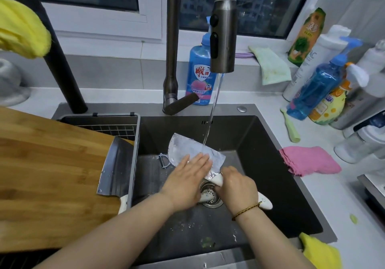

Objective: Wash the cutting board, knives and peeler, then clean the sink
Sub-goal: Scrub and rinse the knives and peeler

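Presently, the cleaver (187, 146) is gripped by its handle in the right hand (239, 185), its blade lying up-left under the flat-fingered left hand (187, 179).

Knife (195, 152) I'm holding: steel blade, wet, filmed with dull suds; handle (217, 180) glossy white plastic. Sink (270, 164): dark metal, matt (wet sheen on the floor). Strainer (215, 203): bright steel. Cutting board (52, 164): smooth wood, striped grain. Other knife (116, 168): grey satin steel. Tap (223, 39): brushed metal. Pink cloth (308, 160): soft, nubbly.
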`<action>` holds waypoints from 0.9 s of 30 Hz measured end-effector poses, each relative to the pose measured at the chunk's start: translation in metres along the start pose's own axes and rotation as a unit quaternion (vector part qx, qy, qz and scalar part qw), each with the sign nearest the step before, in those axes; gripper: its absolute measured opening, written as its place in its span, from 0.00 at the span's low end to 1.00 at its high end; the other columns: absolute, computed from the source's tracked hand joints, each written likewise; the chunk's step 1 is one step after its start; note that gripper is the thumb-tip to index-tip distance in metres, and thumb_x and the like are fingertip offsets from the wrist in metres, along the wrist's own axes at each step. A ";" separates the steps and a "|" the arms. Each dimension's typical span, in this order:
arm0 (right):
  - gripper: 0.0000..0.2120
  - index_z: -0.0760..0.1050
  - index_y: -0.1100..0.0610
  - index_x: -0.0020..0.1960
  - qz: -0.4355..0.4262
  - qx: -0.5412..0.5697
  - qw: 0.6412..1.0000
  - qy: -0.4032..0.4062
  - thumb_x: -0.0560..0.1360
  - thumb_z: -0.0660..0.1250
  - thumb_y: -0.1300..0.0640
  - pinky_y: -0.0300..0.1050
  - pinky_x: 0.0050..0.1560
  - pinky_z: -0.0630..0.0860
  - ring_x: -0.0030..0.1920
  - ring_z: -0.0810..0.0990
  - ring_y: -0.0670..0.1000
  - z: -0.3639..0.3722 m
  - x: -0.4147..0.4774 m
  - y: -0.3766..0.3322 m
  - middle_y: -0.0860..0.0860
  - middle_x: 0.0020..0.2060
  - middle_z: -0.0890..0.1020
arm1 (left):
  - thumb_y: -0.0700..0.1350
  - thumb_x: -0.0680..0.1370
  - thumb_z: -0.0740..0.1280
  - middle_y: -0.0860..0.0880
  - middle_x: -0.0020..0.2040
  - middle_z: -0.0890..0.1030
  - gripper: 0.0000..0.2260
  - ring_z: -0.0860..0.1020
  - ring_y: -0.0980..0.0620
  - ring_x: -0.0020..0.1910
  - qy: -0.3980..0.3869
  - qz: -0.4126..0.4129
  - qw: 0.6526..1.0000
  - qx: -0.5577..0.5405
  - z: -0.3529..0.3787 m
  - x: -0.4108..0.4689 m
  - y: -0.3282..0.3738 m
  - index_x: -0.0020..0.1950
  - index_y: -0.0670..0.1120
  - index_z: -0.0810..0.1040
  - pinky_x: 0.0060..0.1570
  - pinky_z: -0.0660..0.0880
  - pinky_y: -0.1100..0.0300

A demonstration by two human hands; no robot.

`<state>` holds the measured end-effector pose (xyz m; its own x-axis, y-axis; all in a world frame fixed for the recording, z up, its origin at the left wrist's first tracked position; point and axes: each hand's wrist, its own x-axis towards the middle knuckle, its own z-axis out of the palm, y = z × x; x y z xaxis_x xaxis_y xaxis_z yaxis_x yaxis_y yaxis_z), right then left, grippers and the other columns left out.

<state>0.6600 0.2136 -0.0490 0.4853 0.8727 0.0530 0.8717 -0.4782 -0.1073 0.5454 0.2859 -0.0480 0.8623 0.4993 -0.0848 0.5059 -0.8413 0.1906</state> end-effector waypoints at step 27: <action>0.13 0.75 0.56 0.39 0.151 0.650 0.705 -0.241 0.78 0.59 0.52 0.37 0.31 0.67 0.32 0.68 0.46 -0.036 -0.004 -0.071 0.50 0.31 0.70 | 0.43 0.78 0.62 0.52 0.44 0.79 0.06 0.77 0.59 0.42 0.020 -0.200 0.755 -0.624 -0.012 -0.080 0.010 0.54 0.45 0.75 0.42 0.74 0.70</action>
<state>0.5991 0.2403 -0.0059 0.2826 0.8326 -0.4764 -0.2181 -0.4279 -0.8771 0.4817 0.2402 -0.0271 0.6323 0.6889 -0.3543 0.2867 0.2167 0.9332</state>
